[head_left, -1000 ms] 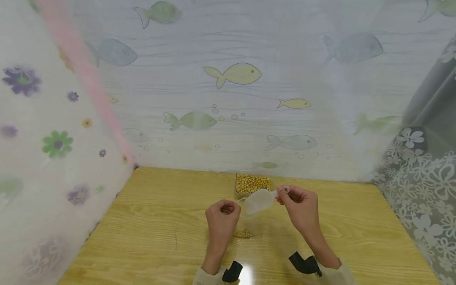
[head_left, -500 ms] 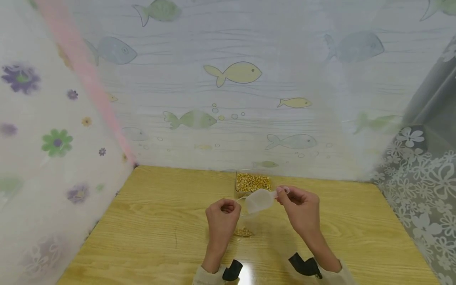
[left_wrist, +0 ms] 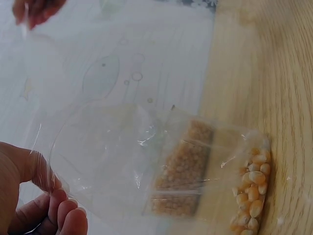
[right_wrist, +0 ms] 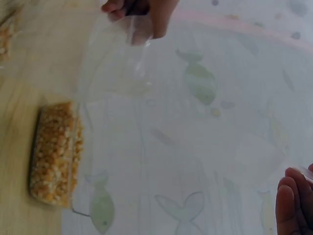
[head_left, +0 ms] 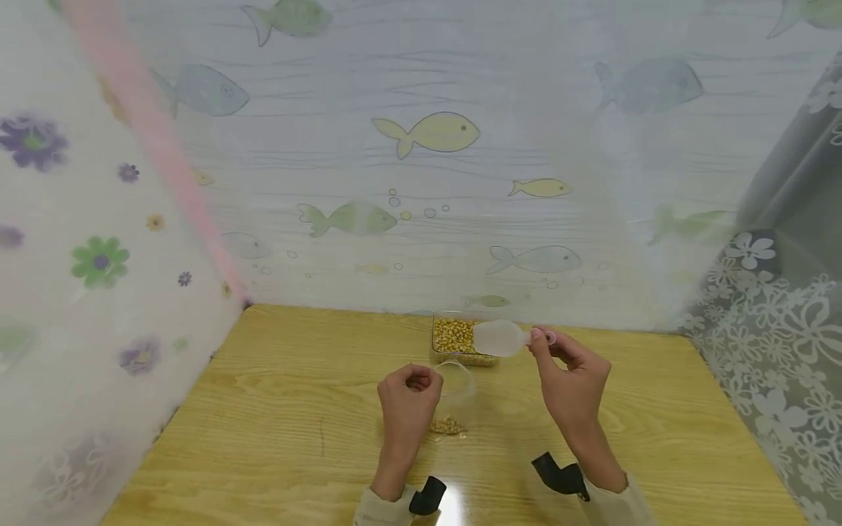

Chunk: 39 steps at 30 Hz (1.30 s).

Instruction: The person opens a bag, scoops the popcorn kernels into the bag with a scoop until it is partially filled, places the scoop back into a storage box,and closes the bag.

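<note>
In the head view my left hand [head_left: 408,405] pinches the rim of a clear plastic bag [head_left: 460,398], which hangs with its mouth spread. Corn kernels [left_wrist: 252,191] lie heaped in the bag's bottom, close to the tabletop in the left wrist view. My right hand [head_left: 574,387] pinches the ringed handle of a translucent white scoop [head_left: 501,338] between thumb and fingers. No kernels show in the scoop, and its bowl points left, in front of part of the corn box. The scoop is faint against the backdrop in the right wrist view.
A clear rectangular box [head_left: 465,359] of corn kernels stands at the back of the wooden table [head_left: 276,409], behind the bag. A fish-printed curtain [head_left: 421,241] hangs along the table's far edge. Flowered sheets [head_left: 99,329] border the left and right sides.
My right hand has moved right and away from me, taking the scoop from the bag's mouth to beside the corn box. My left hand still holds the bag in nearly the same place.
</note>
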Tool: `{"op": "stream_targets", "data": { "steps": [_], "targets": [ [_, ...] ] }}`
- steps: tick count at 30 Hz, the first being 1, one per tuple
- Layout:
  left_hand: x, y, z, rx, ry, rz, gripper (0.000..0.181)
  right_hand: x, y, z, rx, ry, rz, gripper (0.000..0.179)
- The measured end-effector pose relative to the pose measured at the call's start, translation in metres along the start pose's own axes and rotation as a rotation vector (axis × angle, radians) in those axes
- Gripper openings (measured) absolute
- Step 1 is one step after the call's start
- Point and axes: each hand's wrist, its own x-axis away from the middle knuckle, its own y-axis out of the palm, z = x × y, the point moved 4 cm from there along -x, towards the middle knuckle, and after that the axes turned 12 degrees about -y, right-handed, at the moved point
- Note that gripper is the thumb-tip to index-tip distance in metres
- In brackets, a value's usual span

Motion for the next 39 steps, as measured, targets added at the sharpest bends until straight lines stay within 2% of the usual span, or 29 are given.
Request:
{"op": "stream_targets", "data": {
  "steps": [7, 15, 20, 22, 27, 34, 39],
  "targets": [
    [0.001, 0.000, -0.001, 0.001, -0.017, -0.005, 0.015, 0.016, 0.009, 0.039, 0.135, 0.068, -0.050, 0.009],
    [0.000, 0.000, 0.001, 0.004, -0.021, -0.004, 0.016, 0.015, 0.021, 0.033, 0.187, 0.103, -0.093, 0.009],
    [0.001, 0.000, 0.003, 0.003, -0.021, -0.007, 0.016, 0.021, 0.022, 0.048, 0.161, 0.166, -0.082, 0.009],
    [0.001, 0.000, 0.003, 0.003, -0.022, -0.007, 0.017, 0.029, 0.020, 0.067, 0.134, 0.223, -0.060, 0.011],
    [0.002, 0.000, 0.003, -0.010, -0.025, 0.001, 0.017, 0.047, 0.013, 0.112, 0.086, 0.426, -0.004, 0.022],
    [0.001, 0.001, 0.002, -0.014, -0.021, 0.009, 0.017, 0.054, 0.009, 0.126, -0.034, 0.635, 0.065, 0.028],
    [0.001, 0.002, 0.002, -0.005, -0.018, 0.008, 0.017, 0.058, 0.012, 0.130, -0.114, 0.761, 0.079, 0.034]
  ]
}}
